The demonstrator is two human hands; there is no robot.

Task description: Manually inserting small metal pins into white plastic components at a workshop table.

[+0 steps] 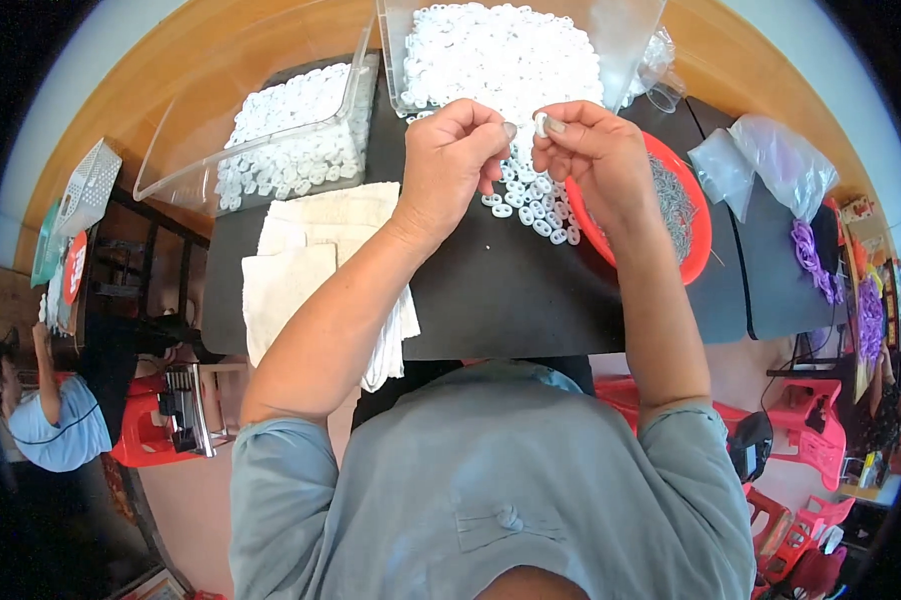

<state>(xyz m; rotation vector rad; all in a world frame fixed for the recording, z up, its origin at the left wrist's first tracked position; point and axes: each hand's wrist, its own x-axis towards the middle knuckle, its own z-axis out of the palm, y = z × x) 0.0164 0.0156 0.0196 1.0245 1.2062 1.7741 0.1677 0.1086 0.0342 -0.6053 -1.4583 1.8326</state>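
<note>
Over the table's far middle, both my hands are raised close together, fingertips facing each other. My right hand pinches a small white plastic piece between thumb and forefinger. Thumb and forefinger of my left hand are pressed together; whatever lies between them is too small to make out. Below and between the hands, several loose white oval pieces with two holes are scattered on the black table. Beneath my right forearm stands a red basin of thin grey metal bits, partly hidden by that arm.
A transparent bin at the back spills a heap of white pieces. Another transparent box stands left, beside folded cream cloths. Plastic bags and purple cord lie right. A person sits far left.
</note>
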